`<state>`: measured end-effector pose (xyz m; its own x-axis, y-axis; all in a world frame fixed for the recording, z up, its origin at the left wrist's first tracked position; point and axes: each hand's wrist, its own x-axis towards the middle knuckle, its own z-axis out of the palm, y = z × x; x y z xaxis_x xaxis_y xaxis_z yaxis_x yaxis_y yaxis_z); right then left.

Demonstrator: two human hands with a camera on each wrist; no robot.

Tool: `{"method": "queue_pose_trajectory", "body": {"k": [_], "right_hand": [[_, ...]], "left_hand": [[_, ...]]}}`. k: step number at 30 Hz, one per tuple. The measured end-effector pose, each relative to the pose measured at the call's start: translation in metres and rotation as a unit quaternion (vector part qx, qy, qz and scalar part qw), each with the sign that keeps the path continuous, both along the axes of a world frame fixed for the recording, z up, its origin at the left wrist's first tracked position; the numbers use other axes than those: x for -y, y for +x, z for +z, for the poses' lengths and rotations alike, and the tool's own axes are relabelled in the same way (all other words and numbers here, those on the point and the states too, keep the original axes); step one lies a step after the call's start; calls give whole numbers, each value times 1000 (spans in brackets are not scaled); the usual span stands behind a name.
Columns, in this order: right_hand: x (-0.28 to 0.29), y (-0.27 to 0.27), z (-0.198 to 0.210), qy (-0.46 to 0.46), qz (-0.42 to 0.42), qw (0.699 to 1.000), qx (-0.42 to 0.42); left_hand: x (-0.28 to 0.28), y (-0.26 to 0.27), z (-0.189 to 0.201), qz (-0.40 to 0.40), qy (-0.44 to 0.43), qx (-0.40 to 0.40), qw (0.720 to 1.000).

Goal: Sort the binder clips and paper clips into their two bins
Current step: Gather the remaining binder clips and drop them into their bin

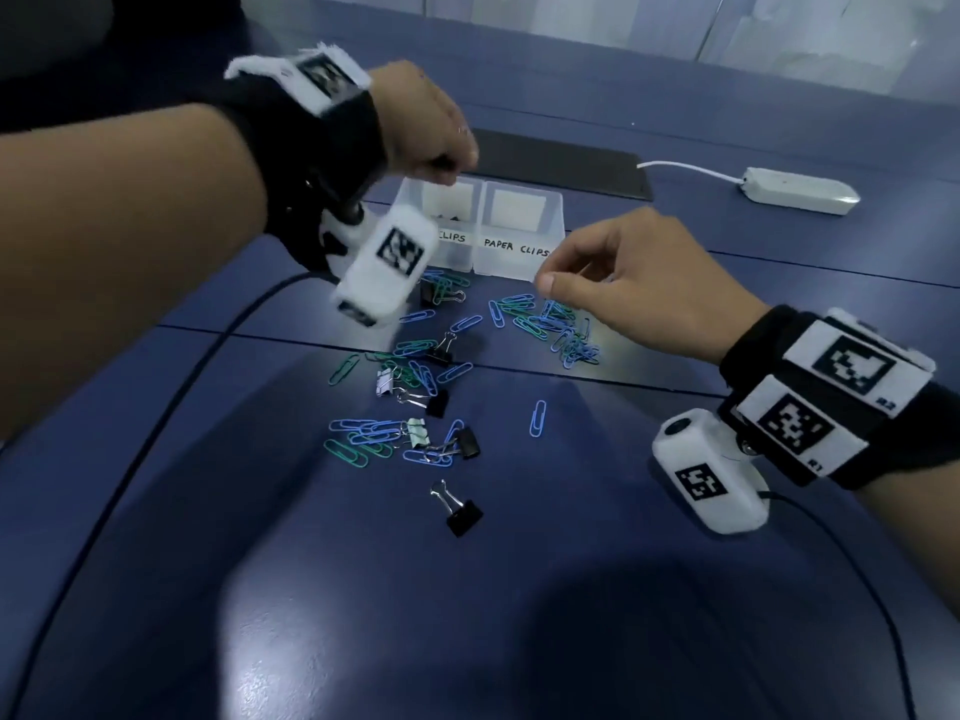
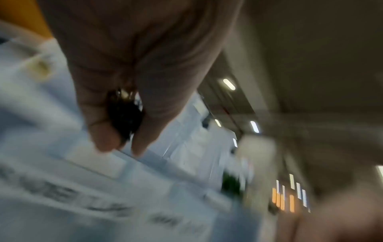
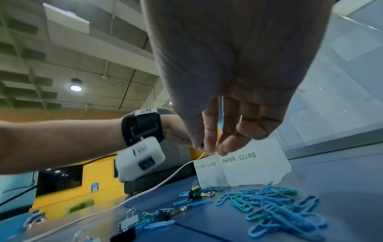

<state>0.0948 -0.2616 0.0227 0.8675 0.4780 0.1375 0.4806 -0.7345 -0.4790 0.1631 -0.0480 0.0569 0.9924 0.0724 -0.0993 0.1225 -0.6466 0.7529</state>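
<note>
My left hand (image 1: pixel 441 168) hovers over the left clear bin labelled binder clips (image 1: pixel 457 241) and pinches a black binder clip (image 2: pixel 126 117) between thumb and fingers (image 2: pixel 107 140). My right hand (image 1: pixel 550 275) hangs just in front of the paper clips bin (image 1: pixel 514 262), above a heap of blue and green paper clips (image 1: pixel 550 324). Its fingertips (image 3: pixel 209 131) point down, close together, and I see no clip between them. More paper clips and several black and white binder clips (image 1: pixel 464 517) lie scattered on the blue table. Both bin labels (image 3: pixel 238 158) face me.
A black mat (image 1: pixel 561 163) lies behind the bins. A white adapter (image 1: pixel 800 192) with its white cord sits at the back right. A black cable (image 1: pixel 208 356) curves across the table on the left. One lone blue paper clip (image 1: pixel 537 418) lies to the right of the scatter.
</note>
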Motion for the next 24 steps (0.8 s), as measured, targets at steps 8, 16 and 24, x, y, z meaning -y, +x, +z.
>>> {"method": "queue_pose_trajectory", "body": {"k": [8,16,24], "right_hand": [[2,-5,0,-21,8,1000,-10],[-23,1,-4,-77,25,997,-2],[-80,20,-9,-133,83,986,47]], "left_hand": [[15,-5,-7,-128,320,11,938],[6,-9,-1,-93,233,27,968],[-43,-58,-16,51,-256,-9,965]]}}
